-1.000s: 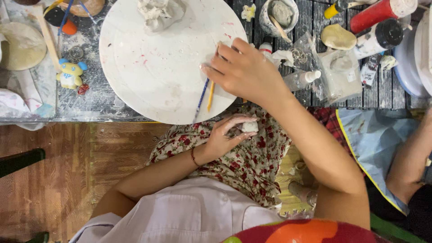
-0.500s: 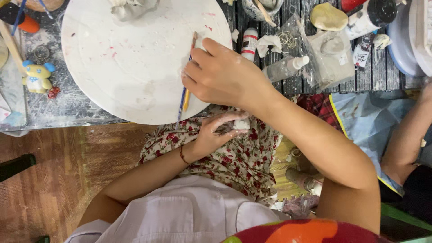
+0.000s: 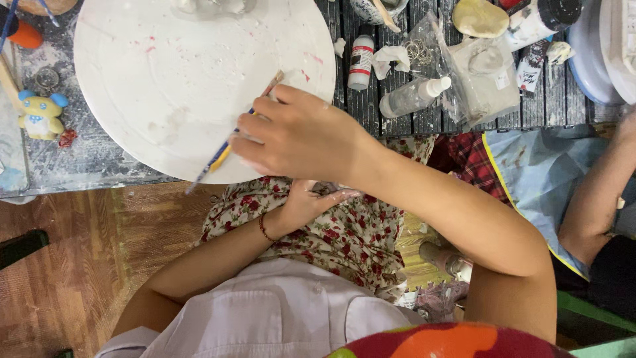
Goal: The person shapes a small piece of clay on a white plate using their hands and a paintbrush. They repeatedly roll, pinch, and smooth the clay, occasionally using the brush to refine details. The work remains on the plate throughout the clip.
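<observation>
My right hand (image 3: 298, 138) is closed around two thin paintbrushes (image 3: 222, 152), one blue and one yellow-handled. Their ends stick out over the near edge of a big round white board (image 3: 165, 79) smeared with faint pink marks. Just below, over my flowered lap, my left hand (image 3: 310, 201), with a red bracelet at the wrist, cups a small whitish clay piece. My right wrist covers most of that piece.
A small yellow and blue toy figure (image 3: 40, 114) stands at the table's left edge. Right of the board lie a white tube (image 3: 361, 61), a clear squeeze bottle (image 3: 414, 96) and a plastic bag (image 3: 480, 76). Another person's arm (image 3: 596, 199) and blue apron (image 3: 530, 172) are at right.
My right hand has slid down and left along the board's edge with the brushes. It now lies over my left hand, so the clay piece seen before is mostly covered.
</observation>
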